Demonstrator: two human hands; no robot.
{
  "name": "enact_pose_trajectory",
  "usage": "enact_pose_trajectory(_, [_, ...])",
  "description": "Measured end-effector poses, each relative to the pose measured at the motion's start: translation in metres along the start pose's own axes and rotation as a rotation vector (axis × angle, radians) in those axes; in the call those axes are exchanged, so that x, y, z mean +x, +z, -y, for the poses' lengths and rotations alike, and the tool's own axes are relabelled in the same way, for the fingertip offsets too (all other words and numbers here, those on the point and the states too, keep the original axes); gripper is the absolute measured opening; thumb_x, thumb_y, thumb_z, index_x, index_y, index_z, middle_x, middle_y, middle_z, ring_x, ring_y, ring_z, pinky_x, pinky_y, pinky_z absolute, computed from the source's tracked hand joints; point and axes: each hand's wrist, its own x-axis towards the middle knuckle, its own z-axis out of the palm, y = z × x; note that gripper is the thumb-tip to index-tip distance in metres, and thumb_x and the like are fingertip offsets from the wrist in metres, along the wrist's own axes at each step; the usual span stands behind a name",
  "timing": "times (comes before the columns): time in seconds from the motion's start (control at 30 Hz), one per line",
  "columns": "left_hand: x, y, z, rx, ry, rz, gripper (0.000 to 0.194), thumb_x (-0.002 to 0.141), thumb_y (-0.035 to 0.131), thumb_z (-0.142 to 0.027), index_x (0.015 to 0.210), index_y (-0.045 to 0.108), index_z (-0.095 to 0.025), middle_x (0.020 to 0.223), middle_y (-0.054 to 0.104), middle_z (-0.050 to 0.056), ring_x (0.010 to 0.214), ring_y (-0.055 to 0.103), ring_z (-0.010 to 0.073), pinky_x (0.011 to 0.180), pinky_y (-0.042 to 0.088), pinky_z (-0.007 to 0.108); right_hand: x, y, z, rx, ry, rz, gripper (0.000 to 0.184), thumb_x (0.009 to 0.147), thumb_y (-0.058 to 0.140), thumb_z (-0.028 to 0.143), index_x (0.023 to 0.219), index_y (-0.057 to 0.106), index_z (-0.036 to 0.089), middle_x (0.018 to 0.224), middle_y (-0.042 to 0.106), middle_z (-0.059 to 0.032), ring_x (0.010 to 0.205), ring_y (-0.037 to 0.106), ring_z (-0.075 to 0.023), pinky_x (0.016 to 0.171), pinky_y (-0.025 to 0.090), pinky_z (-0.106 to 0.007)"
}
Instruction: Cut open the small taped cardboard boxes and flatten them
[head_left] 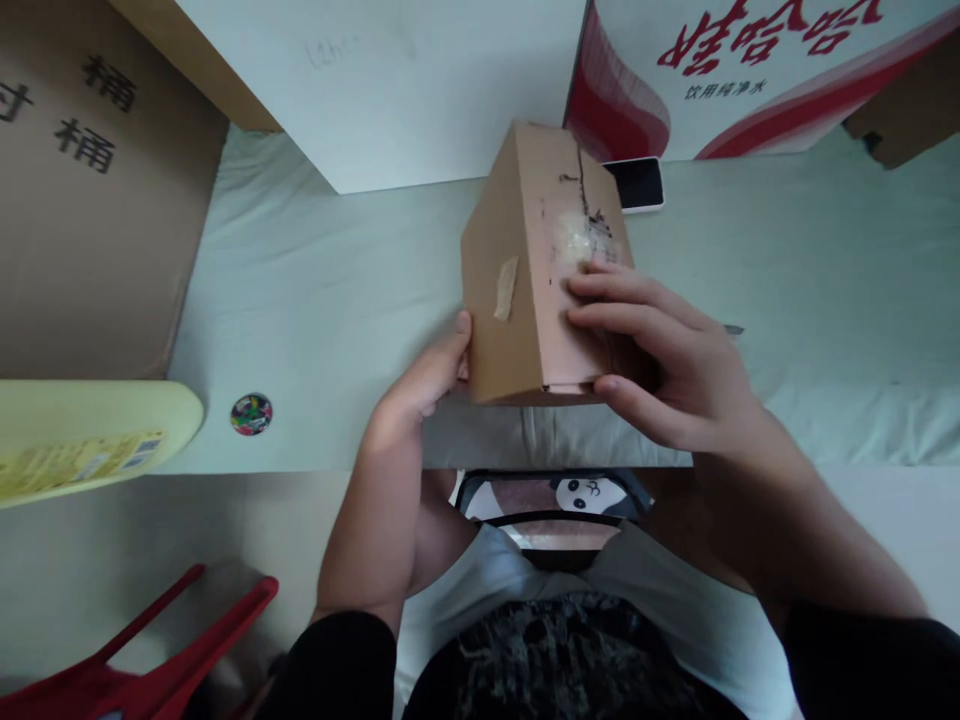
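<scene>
A brown cardboard box (495,230) stands tilted near the front edge of the cloth-covered table, with tape and black marks on the side facing up. My left hand (442,365) grips its lower left side, thumb against the cardboard and the other fingers mostly hidden behind it. My right hand (675,350) is curved over the right side, its fingertips on the taped face and its thumb at the near edge. A strip of tan tape (506,288) is stuck on the left face. Right of my right hand, a thin dark tip (733,329) pokes out, the rest hidden.
Behind the box are a white phone-like device (637,185) and large white cartons (420,90). A big brown carton (97,230), a yellow bottle (97,430) and a round colourful disc (251,413) are at left. A red stool (172,650) stands below.
</scene>
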Motion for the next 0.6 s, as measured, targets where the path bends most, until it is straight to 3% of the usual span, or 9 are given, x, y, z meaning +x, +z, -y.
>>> enact_pose_trajectory(0.1, [-0.001, -0.006, -0.006, 0.108, -0.039, 0.082, 0.086, 0.081, 0.048, -0.100, 0.082, 0.074, -0.018, 0.072, 0.077, 0.012, 0.065, 0.074, 0.0263, 0.055, 0.054, 0.033, -0.001, 0.001, -0.001, -0.042, -0.008, 0.068, 0.037, 0.103, 0.060, 0.044, 0.132, 0.074, 0.026, 0.147, 0.071, -0.0082, 0.150, 0.058, -0.0320, 0.130, 0.044, -0.055])
enact_pose_trajectory(0.17, [-0.002, -0.010, -0.010, 0.177, -0.018, 0.053, 0.072, 0.084, 0.061, -0.089, 0.068, 0.070, -0.019, 0.061, 0.072, 0.010, 0.056, 0.068, 0.0227, 0.052, 0.049, 0.031, -0.003, 0.004, 0.000, -0.081, 0.004, 0.098, 0.033, 0.103, 0.058, 0.042, 0.128, 0.075, 0.028, 0.144, 0.073, -0.0059, 0.148, 0.059, -0.0323, 0.133, 0.037, -0.060])
enact_pose_trajectory(0.2, [-0.002, -0.011, -0.013, 0.195, 0.036, -0.035, 0.063, 0.086, 0.067, -0.079, 0.064, 0.067, -0.020, 0.057, 0.069, 0.007, 0.053, 0.065, 0.0205, 0.051, 0.048, 0.030, -0.003, 0.006, 0.001, -0.101, 0.017, 0.104, 0.033, 0.102, 0.058, 0.040, 0.128, 0.075, 0.030, 0.144, 0.073, -0.0049, 0.148, 0.059, -0.0331, 0.135, 0.029, -0.064])
enact_pose_trajectory(0.27, [-0.006, -0.010, -0.019, 0.184, 0.277, -0.362, 0.046, 0.089, 0.074, -0.058, 0.062, 0.062, -0.022, 0.056, 0.065, 0.002, 0.052, 0.059, 0.0167, 0.053, 0.046, 0.029, -0.004, 0.012, 0.004, -0.121, 0.034, 0.101, 0.032, 0.102, 0.057, 0.038, 0.128, 0.075, 0.032, 0.143, 0.074, -0.0036, 0.149, 0.059, -0.0347, 0.138, 0.014, -0.069])
enact_pose_trajectory(0.33, [-0.014, -0.003, -0.027, 0.104, 0.676, -0.729, 0.030, 0.093, 0.071, -0.043, 0.071, 0.064, -0.023, 0.063, 0.065, -0.001, 0.058, 0.060, 0.0158, 0.058, 0.050, 0.030, -0.003, 0.018, 0.006, -0.116, 0.019, 0.115, 0.031, 0.102, 0.057, 0.037, 0.126, 0.076, 0.031, 0.141, 0.075, -0.0026, 0.149, 0.058, -0.0338, 0.138, 0.011, -0.069])
enact_pose_trajectory(0.37, [-0.018, 0.002, -0.031, 0.060, 0.883, -0.826, 0.023, 0.096, 0.069, -0.039, 0.079, 0.067, -0.025, 0.070, 0.068, -0.001, 0.065, 0.065, 0.0164, 0.065, 0.054, 0.031, -0.002, 0.022, 0.007, -0.112, -0.003, 0.126, 0.030, 0.102, 0.057, 0.036, 0.124, 0.076, 0.031, 0.140, 0.076, -0.0020, 0.150, 0.058, -0.0327, 0.138, 0.014, -0.067])
enact_pose_trajectory(0.4, [-0.021, 0.007, -0.034, 0.044, 1.066, -0.834, 0.017, 0.099, 0.066, -0.039, 0.089, 0.069, -0.026, 0.079, 0.071, -0.001, 0.076, 0.071, 0.0177, 0.075, 0.059, 0.034, -0.002, 0.025, 0.007, -0.111, -0.033, 0.136, 0.029, 0.101, 0.058, 0.036, 0.122, 0.077, 0.031, 0.139, 0.076, -0.0014, 0.150, 0.058, -0.0316, 0.138, 0.017, -0.064])
enact_pose_trajectory(0.47, [-0.026, 0.014, -0.039, 0.138, 1.285, -0.711, 0.014, 0.104, 0.061, -0.038, 0.104, 0.072, -0.029, 0.099, 0.077, 0.001, 0.102, 0.075, 0.0205, 0.098, 0.061, 0.041, -0.001, 0.030, 0.008, -0.122, -0.085, 0.147, 0.028, 0.101, 0.059, 0.036, 0.122, 0.076, 0.031, 0.139, 0.076, -0.0008, 0.149, 0.058, -0.0299, 0.137, 0.021, -0.061])
enact_pose_trajectory(0.6, [-0.023, 0.013, -0.037, 0.463, 1.233, -0.533, 0.013, 0.103, 0.061, -0.031, 0.110, 0.071, -0.027, 0.121, 0.077, 0.005, 0.122, 0.072, 0.0251, 0.114, 0.056, 0.047, -0.001, 0.031, 0.009, -0.197, -0.049, 0.113, 0.038, 0.102, 0.057, 0.038, 0.137, 0.069, 0.030, 0.154, 0.066, -0.0053, 0.145, 0.062, -0.0284, 0.133, 0.028, -0.055])
